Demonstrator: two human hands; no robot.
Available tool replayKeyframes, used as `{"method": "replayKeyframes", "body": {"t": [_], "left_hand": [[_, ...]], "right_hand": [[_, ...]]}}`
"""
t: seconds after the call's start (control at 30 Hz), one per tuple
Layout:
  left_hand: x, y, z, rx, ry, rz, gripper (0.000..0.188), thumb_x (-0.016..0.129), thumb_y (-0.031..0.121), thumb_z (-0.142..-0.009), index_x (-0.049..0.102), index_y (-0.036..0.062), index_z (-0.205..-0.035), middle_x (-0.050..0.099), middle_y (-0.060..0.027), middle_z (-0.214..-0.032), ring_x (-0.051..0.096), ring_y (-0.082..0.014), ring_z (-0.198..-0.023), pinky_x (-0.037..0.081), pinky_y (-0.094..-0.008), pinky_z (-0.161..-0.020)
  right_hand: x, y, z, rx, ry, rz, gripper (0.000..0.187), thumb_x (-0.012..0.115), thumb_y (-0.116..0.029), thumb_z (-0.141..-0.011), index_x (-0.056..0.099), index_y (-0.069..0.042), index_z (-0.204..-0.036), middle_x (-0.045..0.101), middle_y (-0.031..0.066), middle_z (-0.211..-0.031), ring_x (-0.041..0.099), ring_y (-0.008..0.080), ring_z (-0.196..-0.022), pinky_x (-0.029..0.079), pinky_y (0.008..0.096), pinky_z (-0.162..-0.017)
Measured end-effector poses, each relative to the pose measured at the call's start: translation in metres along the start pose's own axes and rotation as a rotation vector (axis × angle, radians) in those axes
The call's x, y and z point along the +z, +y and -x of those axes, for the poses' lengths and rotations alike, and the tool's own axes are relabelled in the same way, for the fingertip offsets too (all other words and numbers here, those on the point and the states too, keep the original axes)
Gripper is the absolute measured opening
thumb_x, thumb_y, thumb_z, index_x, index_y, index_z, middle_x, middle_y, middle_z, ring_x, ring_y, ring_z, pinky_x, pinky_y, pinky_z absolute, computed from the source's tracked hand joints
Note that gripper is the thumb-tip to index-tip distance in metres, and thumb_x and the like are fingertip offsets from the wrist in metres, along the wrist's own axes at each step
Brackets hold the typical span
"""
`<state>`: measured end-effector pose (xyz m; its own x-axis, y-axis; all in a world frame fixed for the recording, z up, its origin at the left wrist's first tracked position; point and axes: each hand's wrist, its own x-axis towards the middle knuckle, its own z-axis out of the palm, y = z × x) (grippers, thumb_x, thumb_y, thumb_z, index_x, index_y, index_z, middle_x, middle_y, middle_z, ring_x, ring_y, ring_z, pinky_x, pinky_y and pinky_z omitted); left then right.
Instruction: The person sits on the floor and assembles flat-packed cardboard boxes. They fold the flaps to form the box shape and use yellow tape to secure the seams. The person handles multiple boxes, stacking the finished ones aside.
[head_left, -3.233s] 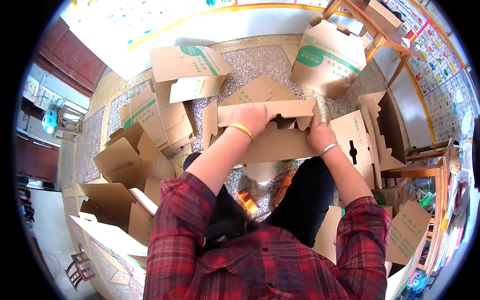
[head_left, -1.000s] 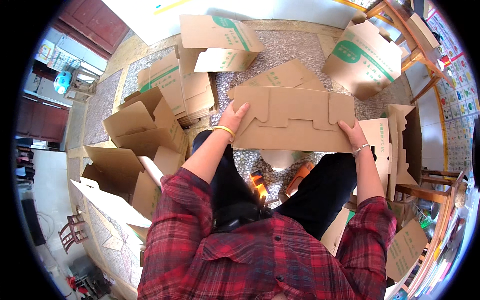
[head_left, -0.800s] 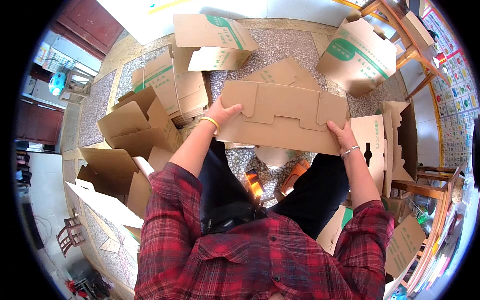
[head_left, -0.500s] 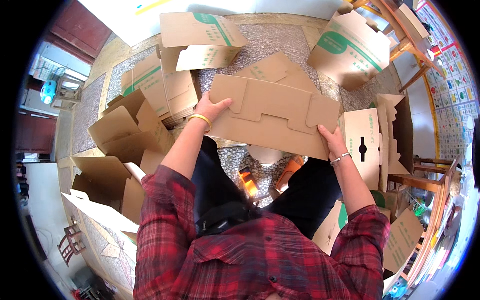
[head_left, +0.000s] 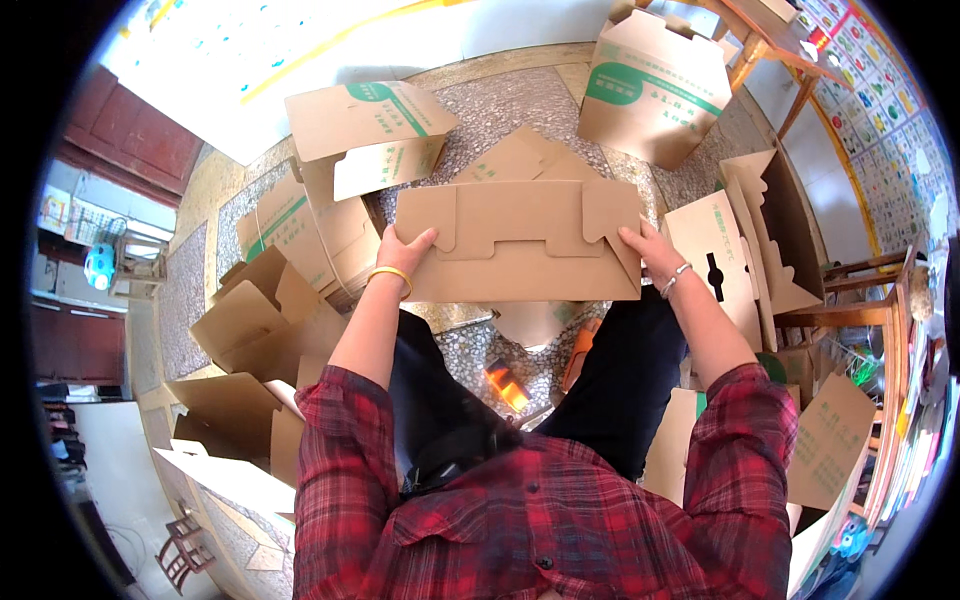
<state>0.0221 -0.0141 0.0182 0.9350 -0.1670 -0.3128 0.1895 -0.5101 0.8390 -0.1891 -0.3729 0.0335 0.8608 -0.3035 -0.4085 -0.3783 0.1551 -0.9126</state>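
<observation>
Between my hands, above my knees, is a brown cardboard box with interlocking flaps on the face turned to me. My left hand grips its left edge, the thumb lying on the face. At the opposite edge my right hand holds on, thumb in front and fingers mostly hidden behind. Behind it, flat cardboard with green print lies on the floor. Below the box, a pale cardboard piece shows between my legs, close to an orange shoe.
Open cartons stand on my left beside a strapped stack of flat cardboard. A printed carton sits at far left, another at far right. More cardboard leans on my right, near a wooden chair.
The box has shifted slightly left and levelled out from its earlier tilt. Both hands keep their hold on its ends. The whole view has also shifted a little.
</observation>
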Motion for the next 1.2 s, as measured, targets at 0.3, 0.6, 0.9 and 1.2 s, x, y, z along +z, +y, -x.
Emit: {"method": "replayKeyframes", "body": {"t": [0.3,0.6,0.9,1.2], "left_hand": [[-0.007,0.007,0.011,0.04,-0.092,-0.003,0.061,0.077,0.025,-0.074,0.046,-0.0024,-0.119,0.061,-0.0145,-0.108,0.062,-0.0216,-0.094,0.052,-0.0342,-0.079],[-0.007,-0.003,0.009,0.013,-0.126,0.114,0.065,0.077,0.029,-0.072,0.047,-0.0008,-0.122,0.059,-0.0128,-0.112,0.061,-0.0199,-0.095,0.051,-0.0328,-0.081],[-0.024,0.016,-0.016,0.32,-0.106,-0.308,0.117,0.087,0.027,-0.057,0.014,0.0058,-0.146,0.044,-0.0196,-0.135,0.044,-0.0272,-0.124,0.035,-0.0343,-0.104],[-0.009,0.025,-0.006,0.23,-0.098,-0.182,0.099,0.086,0.031,-0.06,0.029,0.0112,-0.139,0.049,-0.0169,-0.128,0.05,-0.0266,-0.117,0.041,-0.0343,-0.1]], "right_hand": [[0.001,-0.002,-0.052,-0.283,0.277,0.398,0.098,0.078,-0.044,-0.067,0.027,0.0,-0.139,0.048,0.0214,-0.129,0.051,0.0266,-0.116,0.042,0.0352,-0.095],[0.006,0.006,-0.043,-0.32,0.386,0.463,0.087,0.078,-0.038,-0.068,0.035,0.0,-0.134,0.056,0.0217,-0.118,0.056,0.0276,-0.108,0.045,0.0348,-0.092],[0.011,0.011,-0.045,-0.348,0.334,0.33,0.084,0.078,-0.037,-0.069,0.037,0.003,-0.131,0.052,0.0199,-0.121,0.055,0.0253,-0.108,0.045,0.0333,-0.091],[0.016,0.008,-0.039,-0.326,0.309,0.239,0.082,0.077,-0.032,-0.072,0.034,0.002,-0.133,0.052,0.0191,-0.119,0.054,0.025,-0.107,0.046,0.0334,-0.089]]}}
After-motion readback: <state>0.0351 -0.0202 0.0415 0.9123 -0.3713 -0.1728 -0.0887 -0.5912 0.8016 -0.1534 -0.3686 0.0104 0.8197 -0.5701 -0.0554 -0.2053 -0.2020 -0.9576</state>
